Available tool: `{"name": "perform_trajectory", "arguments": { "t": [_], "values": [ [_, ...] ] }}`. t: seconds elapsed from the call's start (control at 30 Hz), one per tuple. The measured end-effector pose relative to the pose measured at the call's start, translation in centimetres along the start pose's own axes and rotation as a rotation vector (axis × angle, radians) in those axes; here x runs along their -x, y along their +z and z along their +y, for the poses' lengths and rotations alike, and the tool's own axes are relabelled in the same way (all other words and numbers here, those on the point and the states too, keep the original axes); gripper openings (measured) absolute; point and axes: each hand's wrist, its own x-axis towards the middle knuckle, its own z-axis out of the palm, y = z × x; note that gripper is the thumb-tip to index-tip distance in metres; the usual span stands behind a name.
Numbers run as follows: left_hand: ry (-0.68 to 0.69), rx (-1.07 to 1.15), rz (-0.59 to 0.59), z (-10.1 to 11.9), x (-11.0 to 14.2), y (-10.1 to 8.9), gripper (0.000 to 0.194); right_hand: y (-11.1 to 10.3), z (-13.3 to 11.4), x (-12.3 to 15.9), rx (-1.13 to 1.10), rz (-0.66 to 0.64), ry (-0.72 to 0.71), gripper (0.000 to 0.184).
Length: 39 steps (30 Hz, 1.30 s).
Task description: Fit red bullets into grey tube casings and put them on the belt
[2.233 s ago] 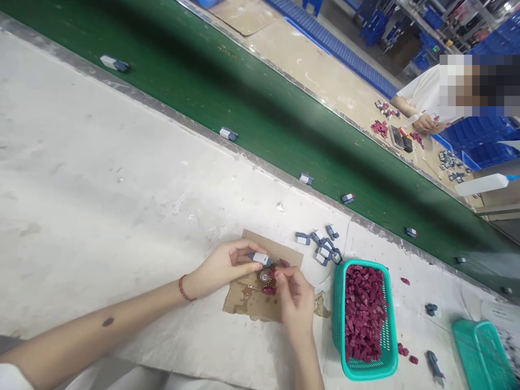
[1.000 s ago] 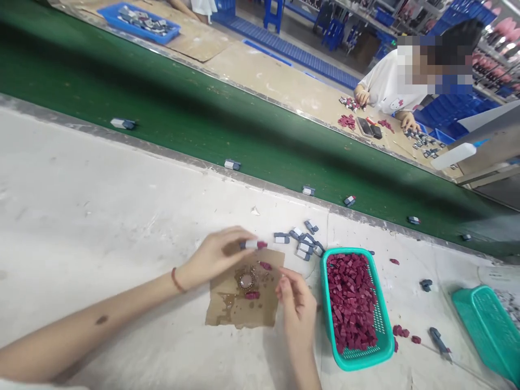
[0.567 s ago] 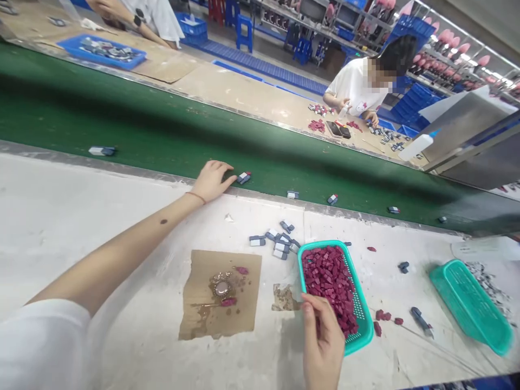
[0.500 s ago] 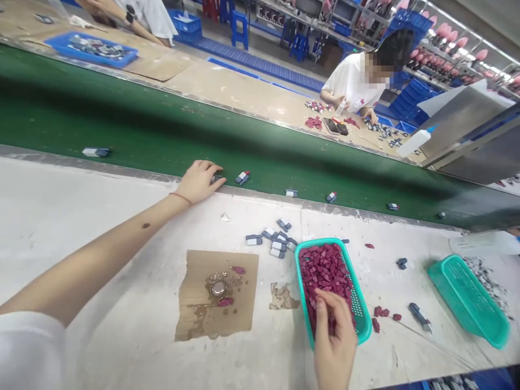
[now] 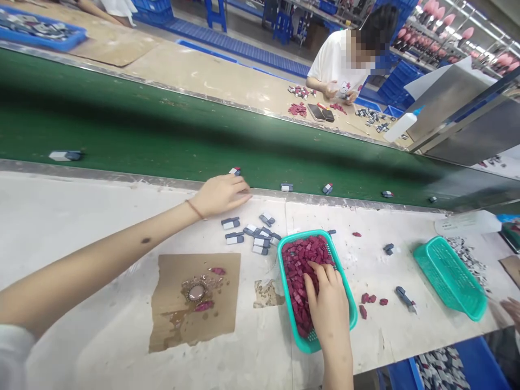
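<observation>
My left hand (image 5: pixel 223 194) reaches over the near edge of the green conveyor belt (image 5: pixel 170 143), fingers stretched out and nothing seen in them. Just beyond its knuckles lies a grey-and-white plastic piece with a red tip (image 5: pixel 234 171), partly hidden by the hand. My right hand (image 5: pixel 328 295) is in a green plastic basket (image 5: pixel 352 309), its fingers apart and touching small dark-red plastic pieces (image 5: pixel 298 268). Left of the basket is a loose group of grey-and-white pieces (image 5: pixel 260 242). A brown cardboard sheet (image 5: pixel 166 303) carries a wet puddle around a round dish (image 5: pixel 197 293) and two red pieces.
Several grey-and-white pieces ride on the belt. A second green basket (image 5: pixel 450 279), a white bottle (image 5: pixel 467 222) and scattered white pieces are at the right. Below the table edge is a blue bin (image 5: pixel 479 360). Across the belt a person (image 5: pixel 341 65) works; another hand (image 5: pixel 512 310) shows at far right.
My left hand has moved from the piece on the belt, and another grey-and-white piece now lies on the table. My right hand has gone lower into the basket, its fingers spreading. The view has shifted.
</observation>
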Motion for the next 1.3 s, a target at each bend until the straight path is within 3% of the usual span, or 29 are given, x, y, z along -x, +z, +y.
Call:
{"name": "perform_trajectory", "arguments": {
  "t": [0.17, 0.27, 0.4, 0.53, 0.7, 0.8, 0.9, 0.97, 1.17, 1.3],
  "values": [
    [0.015, 0.041, 0.008, 3.3, -7.0, 2.5, 0.043, 0.3, 0.0, -0.5, -0.057, 0.045, 0.044, 0.032],
    [0.046, 0.065, -0.032, 5.0, -9.5, 4.1, 0.039, 0.1, 0.1, -0.1, -0.238, 0.091, 0.114, 0.024],
    [0.020, 0.089, -0.046, 6.7, -10.7, 5.1, 0.025, -0.6, -0.1, 0.9, -0.697, 0.146, 0.389, 0.020],
    [-0.036, 0.159, -0.016, 8.5, -11.3, 5.6, 0.033, -1.1, -0.9, 1.3, -1.091, 0.216, 0.617, 0.034],
    [-0.095, 0.347, 0.027, 10.8, -12.0, 5.7, 0.031, -1.0, -2.0, 1.7, -1.237, 0.236, 0.646, 0.028],
    [-0.118, 0.522, 0.045, 10.7, -11.9, 5.1, 0.031, -1.0, -2.3, 2.2, -1.263, 0.212, 0.627, 0.026],
    [-0.167, 0.729, 0.060, 9.5, -10.2, 4.2, 0.028, -0.6, -3.0, 2.5, -1.306, 0.142, 0.617, 0.024],
    [-0.225, 0.875, 0.060, 8.1, -7.7, 3.3, 0.024, 0.0, -3.8, 2.4, -1.335, 0.089, 0.597, 0.024],
    [-0.391, 1.212, 0.035, 3.1, 5.0, -0.6, 0.036, 2.3, -7.8, 1.2, -1.358, -0.064, 0.525, 0.026],
    [-0.555, 1.368, 0.042, 1.6, 12.5, -2.3, 0.041, 4.0, -10.3, 0.1, -1.299, -0.176, 0.465, 0.022]
  ]
}}
